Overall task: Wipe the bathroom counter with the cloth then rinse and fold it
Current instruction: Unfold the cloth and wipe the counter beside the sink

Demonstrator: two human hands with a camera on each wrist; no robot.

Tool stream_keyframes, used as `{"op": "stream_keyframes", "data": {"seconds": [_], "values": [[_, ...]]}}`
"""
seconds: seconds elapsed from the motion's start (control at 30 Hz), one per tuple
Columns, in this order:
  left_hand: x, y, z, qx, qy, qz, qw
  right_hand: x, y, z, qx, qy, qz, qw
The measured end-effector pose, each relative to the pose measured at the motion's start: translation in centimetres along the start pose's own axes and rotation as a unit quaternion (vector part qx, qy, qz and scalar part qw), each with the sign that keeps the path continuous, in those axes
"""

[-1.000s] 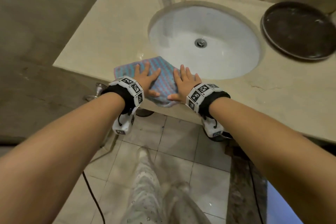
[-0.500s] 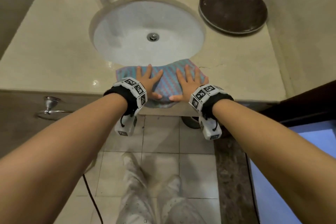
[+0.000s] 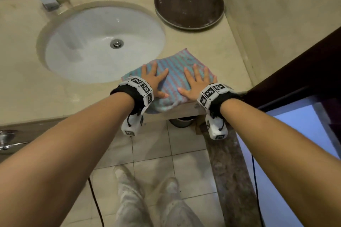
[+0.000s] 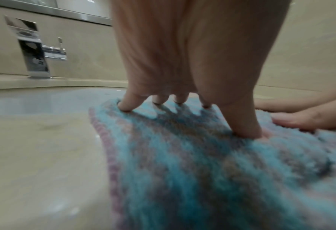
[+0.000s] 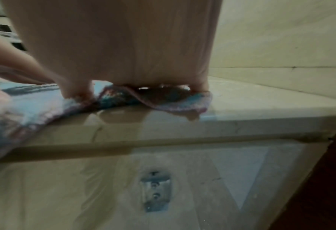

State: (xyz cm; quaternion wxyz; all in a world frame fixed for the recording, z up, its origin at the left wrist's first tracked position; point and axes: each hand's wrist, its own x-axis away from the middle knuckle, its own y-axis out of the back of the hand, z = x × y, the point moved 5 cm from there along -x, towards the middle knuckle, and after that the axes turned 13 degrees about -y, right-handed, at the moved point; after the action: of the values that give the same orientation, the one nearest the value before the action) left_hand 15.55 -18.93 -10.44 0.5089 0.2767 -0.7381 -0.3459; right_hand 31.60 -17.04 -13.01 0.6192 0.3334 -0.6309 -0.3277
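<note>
Cloth (image 3: 172, 77) lies spread at the front edge of the table (image 3: 217, 46), right of the sink (image 3: 103, 42), its near hem hanging over. Left hand (image 3: 155, 81) and right hand (image 3: 197, 83) press it flat side by side, fingers straight, gripping nothing; unwiped table lies rightward, nearer the right hand.

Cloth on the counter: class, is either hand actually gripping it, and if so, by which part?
Neither grips it. The left hand and right hand press flat with straight fingers on the cloth, at its near half by the counter edge.
</note>
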Motion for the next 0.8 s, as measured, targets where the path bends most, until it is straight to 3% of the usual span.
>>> {"op": "stream_keyframes", "data": {"seconds": [0.3,0.53,0.8], "values": [[-5.0,2.4,-2.0,-0.019,-0.03,0.01,0.999,-2.8,1.6,-3.6,-0.027,-0.048,-0.006,0.998],[-9.5,5.7,-2.0,-0.049,-0.11,0.011,0.993,-5.6,3.6,-5.0,-0.056,-0.101,-0.014,0.993],[-11.9,7.6,-0.5,-0.045,-0.158,0.025,0.986,-8.9,5.5,-4.8,-0.078,-0.152,-0.017,0.985]]}}
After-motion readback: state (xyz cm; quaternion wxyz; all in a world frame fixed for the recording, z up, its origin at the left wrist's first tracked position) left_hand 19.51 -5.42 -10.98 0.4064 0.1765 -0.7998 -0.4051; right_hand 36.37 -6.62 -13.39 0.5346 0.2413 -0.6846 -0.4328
